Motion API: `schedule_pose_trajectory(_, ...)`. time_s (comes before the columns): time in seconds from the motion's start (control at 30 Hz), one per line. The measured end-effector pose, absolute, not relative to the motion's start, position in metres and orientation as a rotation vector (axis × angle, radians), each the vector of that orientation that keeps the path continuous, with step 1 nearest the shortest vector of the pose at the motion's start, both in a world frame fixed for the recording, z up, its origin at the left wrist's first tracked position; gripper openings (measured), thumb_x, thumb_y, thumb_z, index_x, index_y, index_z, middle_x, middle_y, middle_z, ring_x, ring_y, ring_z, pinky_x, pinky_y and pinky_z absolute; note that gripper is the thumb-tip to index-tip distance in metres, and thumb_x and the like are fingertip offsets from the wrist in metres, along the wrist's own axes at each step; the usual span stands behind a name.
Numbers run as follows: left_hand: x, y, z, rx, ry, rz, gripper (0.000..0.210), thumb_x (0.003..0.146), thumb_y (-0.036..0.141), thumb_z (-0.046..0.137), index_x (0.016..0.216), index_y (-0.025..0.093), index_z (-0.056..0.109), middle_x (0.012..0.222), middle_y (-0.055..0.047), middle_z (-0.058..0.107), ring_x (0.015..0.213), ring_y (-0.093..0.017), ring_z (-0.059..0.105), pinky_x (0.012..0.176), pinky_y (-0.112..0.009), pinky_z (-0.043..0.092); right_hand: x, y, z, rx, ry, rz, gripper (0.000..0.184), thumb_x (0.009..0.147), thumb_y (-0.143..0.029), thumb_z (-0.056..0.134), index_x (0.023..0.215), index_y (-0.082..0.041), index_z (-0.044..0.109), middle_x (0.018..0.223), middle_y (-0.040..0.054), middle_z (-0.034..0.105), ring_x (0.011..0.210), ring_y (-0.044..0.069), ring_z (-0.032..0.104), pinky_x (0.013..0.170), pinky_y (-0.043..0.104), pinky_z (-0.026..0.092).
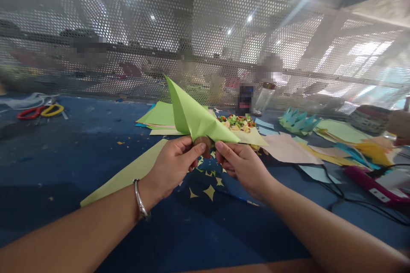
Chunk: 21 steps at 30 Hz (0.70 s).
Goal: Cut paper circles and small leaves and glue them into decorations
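Note:
A folded light-green sheet of paper (192,115) is raised above the table, its pointed tip upward to the left. My left hand (173,160), with a silver bracelet at the wrist, pinches its lower edge between thumb and fingers. On the same edge, farther right, my right hand (241,164) grips the paper with the thumb on top. Between the two thumbs shows a brownish rounded shape (203,145) that I cannot make out. Small star-like paper cut-outs (209,193) lie on the table below my hands, beside a thin blue stick-like tool (240,198).
Red and yellow scissors (53,110) lie at the far left. Behind my hands are stacked green sheets (160,113) and a heap of paper scraps (238,123). Rightward are a zigzag paper crown (299,123), loose sheets, a clear bottle (265,99) and a magenta power strip (371,185) with cables.

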<state>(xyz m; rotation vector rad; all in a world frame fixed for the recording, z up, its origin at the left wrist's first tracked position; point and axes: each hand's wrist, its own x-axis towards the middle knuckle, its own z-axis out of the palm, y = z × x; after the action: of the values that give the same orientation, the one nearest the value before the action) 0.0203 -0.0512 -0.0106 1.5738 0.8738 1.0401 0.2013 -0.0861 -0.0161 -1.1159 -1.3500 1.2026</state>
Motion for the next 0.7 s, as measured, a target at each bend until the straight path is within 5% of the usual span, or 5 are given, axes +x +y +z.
schedule_pose_trajectory(0.23,0.0218,-0.054,-0.0075,1.528,0.826,1.115,0.016,0.085,0.034,0.068,0.084,0.018,0.066,0.073,0.001,0.064,0.054,-0.009,0.043,0.051,-0.023,0.034,0.2005,-0.0859,-0.0162,-1.134,-1.36,1.183,0.052,0.089,-0.063,0.063,0.065,-0.019,0.051,0.051,-0.01,0.027,0.045,0.006,0.017,0.042,0.023,0.012)
schedule_pose_trajectory(0.4,0.0206,-0.053,-0.0063,1.504,0.806,1.212,0.014,0.08,0.031,0.072,0.076,0.018,0.067,0.072,0.001,0.063,0.07,-0.013,0.057,0.068,-0.024,0.047,0.2011,-0.0872,-0.0163,-1.145,-1.408,1.151,0.051,0.089,-0.064,0.061,0.067,-0.019,0.052,0.052,-0.009,0.03,0.046,0.006,0.019,0.043,0.023,0.012)
schedule_pose_trajectory(0.7,0.0194,-0.0558,-0.0021,1.437,0.784,1.185,0.012,0.085,0.024,0.069,0.074,0.018,0.07,0.068,0.004,0.058,0.066,-0.009,0.05,0.064,-0.02,0.043,0.2026,-0.0882,-0.0149,-1.137,-1.476,1.094,0.05,0.095,-0.061,0.056,0.067,-0.019,0.051,0.053,-0.0086,0.025,0.048,0.007,0.016,0.045,0.027,0.012)
